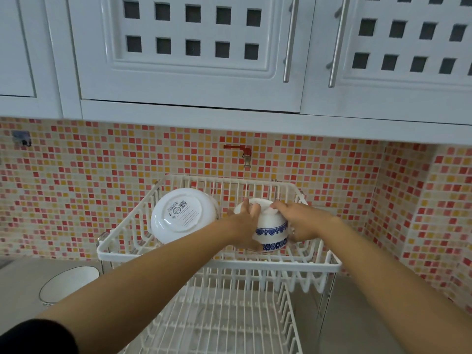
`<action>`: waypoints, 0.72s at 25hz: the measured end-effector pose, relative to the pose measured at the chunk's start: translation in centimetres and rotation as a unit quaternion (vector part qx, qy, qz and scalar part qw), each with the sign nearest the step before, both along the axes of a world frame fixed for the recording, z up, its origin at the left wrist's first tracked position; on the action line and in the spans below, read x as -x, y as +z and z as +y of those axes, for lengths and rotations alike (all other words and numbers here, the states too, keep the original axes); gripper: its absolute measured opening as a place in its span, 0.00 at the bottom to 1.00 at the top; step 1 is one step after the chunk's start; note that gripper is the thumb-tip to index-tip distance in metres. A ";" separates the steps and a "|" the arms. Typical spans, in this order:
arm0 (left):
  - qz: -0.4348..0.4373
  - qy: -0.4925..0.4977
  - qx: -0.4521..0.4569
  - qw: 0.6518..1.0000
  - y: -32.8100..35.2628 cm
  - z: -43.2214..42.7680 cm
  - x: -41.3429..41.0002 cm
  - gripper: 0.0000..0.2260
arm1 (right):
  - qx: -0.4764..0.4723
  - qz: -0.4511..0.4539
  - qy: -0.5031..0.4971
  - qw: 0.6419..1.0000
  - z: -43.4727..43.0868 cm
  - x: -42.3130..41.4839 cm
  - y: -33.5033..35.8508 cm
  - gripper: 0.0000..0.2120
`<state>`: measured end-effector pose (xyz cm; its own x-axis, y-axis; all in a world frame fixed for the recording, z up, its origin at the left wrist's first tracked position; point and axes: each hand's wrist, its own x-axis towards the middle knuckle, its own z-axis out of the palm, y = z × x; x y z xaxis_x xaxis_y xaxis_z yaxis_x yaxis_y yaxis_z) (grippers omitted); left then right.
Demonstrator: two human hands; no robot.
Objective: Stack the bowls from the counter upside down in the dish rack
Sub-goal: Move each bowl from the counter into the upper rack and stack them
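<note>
A white two-tier wire dish rack (122, 254) stands against the tiled wall. In its upper tier a large white bowl (181, 215) lies upside down at the left, its labelled base facing me. To its right, an upside-down white bowl with a blue floral band (272, 232) is held between both hands over the upper tier. My left hand (245, 226) grips its left side and my right hand (300, 221) its right side. Another white bowl (69, 283) sits upright on the counter at the lower left.
White wall cabinets with metal handles (290, 39) hang low above the rack. A red tap (242, 150) juts from the mosaic wall behind it. The rack's lower tier (224, 310) holds nothing. The grey counter (20, 287) extends left.
</note>
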<state>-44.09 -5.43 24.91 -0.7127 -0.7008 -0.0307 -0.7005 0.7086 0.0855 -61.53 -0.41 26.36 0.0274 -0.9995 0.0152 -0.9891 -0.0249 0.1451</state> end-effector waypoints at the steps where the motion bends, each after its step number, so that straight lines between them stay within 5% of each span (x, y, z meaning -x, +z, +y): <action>1: 0.008 0.001 -0.003 1.000 0.3 0.1 -0.1 0.40 | -0.007 -0.011 -0.008 1.000 0.3 0.0 0.2 0.44; 5: 0.109 -0.020 0.056 0.992 3.1 0.8 -2.3 0.30 | 0.059 -0.050 -0.028 0.997 0.9 -1.9 2.1 0.42; 9: 0.234 0.024 0.115 0.965 6.2 -0.7 -9.2 0.24 | 0.211 -0.049 0.069 0.974 -0.2 -8.5 4.1 0.25; 18: 0.222 0.210 0.088 0.948 4.9 -9.8 -31.8 0.26 | 0.213 -0.117 0.132 0.961 -8.0 -31.4 4.3 0.26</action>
